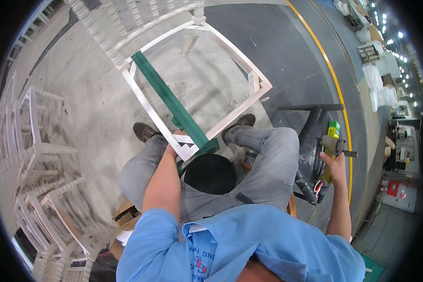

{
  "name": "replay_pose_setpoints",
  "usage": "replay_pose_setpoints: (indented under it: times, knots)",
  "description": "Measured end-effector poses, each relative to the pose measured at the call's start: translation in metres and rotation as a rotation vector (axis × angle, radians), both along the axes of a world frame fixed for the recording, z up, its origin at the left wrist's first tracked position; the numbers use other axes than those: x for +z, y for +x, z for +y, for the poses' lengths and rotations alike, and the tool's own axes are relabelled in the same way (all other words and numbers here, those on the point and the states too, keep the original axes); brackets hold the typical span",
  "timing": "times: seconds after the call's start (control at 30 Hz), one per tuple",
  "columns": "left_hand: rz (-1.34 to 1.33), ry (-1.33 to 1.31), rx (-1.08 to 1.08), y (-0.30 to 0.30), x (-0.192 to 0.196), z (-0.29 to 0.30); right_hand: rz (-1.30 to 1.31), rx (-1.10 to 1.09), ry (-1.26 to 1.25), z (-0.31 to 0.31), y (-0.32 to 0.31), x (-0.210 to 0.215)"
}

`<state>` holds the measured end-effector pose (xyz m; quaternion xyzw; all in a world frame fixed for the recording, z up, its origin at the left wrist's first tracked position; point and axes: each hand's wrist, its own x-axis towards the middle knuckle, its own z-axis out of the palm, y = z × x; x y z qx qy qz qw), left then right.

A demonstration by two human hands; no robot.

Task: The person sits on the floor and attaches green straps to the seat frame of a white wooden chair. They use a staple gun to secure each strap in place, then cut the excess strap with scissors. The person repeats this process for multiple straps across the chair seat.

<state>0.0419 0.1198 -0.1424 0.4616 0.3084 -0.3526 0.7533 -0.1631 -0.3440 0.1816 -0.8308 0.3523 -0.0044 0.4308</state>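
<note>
- My right hand [334, 165], at the right of the frame, is closed around the grip of a yellow-grey tool [331, 143].
- My left hand [170, 151], near the middle of the frame, is mostly hidden behind the lowest corner of a white chair frame [148, 104]; I cannot tell whether its fingers are clamped or apart.
- The chair frame fills the upper middle, its seat opening turned toward me and one corner pointing down at my lap.
- Its turned spindles [96, 33] run off toward the upper left of the frame.
- A green strap [167, 94] crosses the seat opening at a slant, from the upper left rail down to the corner by my left hand, where green material bunches over the edge.
- My knees, in grey jeans [265, 148], spread on either side of that corner; a black rounded shape [210, 174] shows between my thighs.
- Just beside my right hand, a black stand [310, 124] bears a green box [333, 129], with a red-handled item [318, 187] lower down.
- More white chairs [42, 148] crowd the left edge of the frame.
- A yellow floor line [322, 47] curves down the right side, past the tool.
</note>
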Motion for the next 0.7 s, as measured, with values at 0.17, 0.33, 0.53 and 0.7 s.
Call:
replay_pose_setpoints:
  times: [0.17,0.33,0.53,0.7]
  knots:
    - [-0.004,-0.039,-0.002,-0.003,-0.005,-0.010,0.167,0.244,0.221,0.144,0.089,0.023]
    - [-0.014,-0.056,0.001,-0.002,-0.011,-0.015,0.296,0.490,0.472,0.239,0.127,-0.049]
    - [-0.010,-0.067,0.013,-0.003,-0.017,-0.012,0.445,0.527,0.354,0.265,0.144,-0.077]
    - [-0.006,-0.071,0.015,-0.003,-0.019,-0.013,0.429,0.555,0.315,0.272,0.145,-0.082]
